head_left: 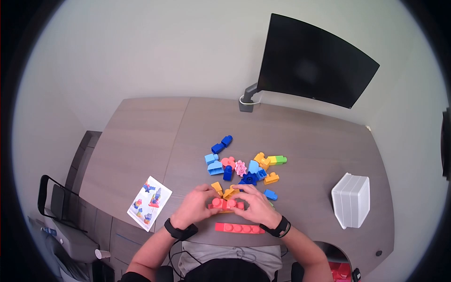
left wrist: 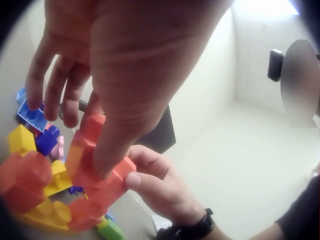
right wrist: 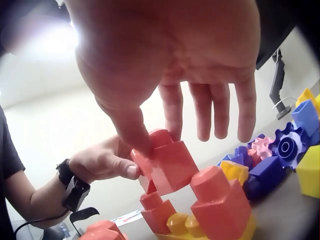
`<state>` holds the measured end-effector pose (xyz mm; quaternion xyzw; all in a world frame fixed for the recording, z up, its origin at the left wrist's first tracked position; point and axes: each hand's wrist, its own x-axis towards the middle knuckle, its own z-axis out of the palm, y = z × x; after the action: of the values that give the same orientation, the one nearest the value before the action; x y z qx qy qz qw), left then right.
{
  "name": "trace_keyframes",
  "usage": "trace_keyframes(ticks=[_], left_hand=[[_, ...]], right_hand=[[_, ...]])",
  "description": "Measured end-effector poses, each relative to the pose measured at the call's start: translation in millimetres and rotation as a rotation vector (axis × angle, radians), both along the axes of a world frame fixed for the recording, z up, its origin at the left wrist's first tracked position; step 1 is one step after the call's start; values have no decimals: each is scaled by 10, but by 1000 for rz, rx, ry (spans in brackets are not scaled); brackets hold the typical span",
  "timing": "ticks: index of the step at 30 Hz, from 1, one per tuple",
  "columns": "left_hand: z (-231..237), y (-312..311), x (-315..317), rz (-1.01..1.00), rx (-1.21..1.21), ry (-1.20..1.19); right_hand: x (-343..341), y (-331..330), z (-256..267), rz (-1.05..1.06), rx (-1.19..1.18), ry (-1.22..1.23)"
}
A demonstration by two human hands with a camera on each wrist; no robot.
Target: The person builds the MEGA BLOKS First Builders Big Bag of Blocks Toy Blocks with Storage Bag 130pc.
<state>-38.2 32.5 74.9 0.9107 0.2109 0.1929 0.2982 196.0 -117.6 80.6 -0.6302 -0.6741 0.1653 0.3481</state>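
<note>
Even light, overhead glare (right wrist: pixel 55 40) in both wrist views, faint reflection on monitor (head_left: pixel 319 58), dark fisheye edges

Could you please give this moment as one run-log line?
left hand: pinches red block | right hand: pinches red block, possibly same | underneath: yellow block bearing red blocks | table near edge: long red block

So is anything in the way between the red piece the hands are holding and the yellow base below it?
Yes: two red blocks stand on the yellow base, below the red piece that the left hand and right hand hold. Between the piece and those blocks, I see nothing else in the way.
</note>
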Motion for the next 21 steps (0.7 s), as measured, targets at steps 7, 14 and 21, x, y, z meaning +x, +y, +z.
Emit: trace_keyframes(ticks=[7,14,21], left_hand=[[-125,-129,61,33,-74,124],[-236,-189,54,93,-32,195],[-374,-245,29,85,-48,230]], right_hand=[[-9,-31,-139,8,-12,-73],[11,-33,-264,40,-65,-150],[-44,-12,-360,112,-139,-231]])
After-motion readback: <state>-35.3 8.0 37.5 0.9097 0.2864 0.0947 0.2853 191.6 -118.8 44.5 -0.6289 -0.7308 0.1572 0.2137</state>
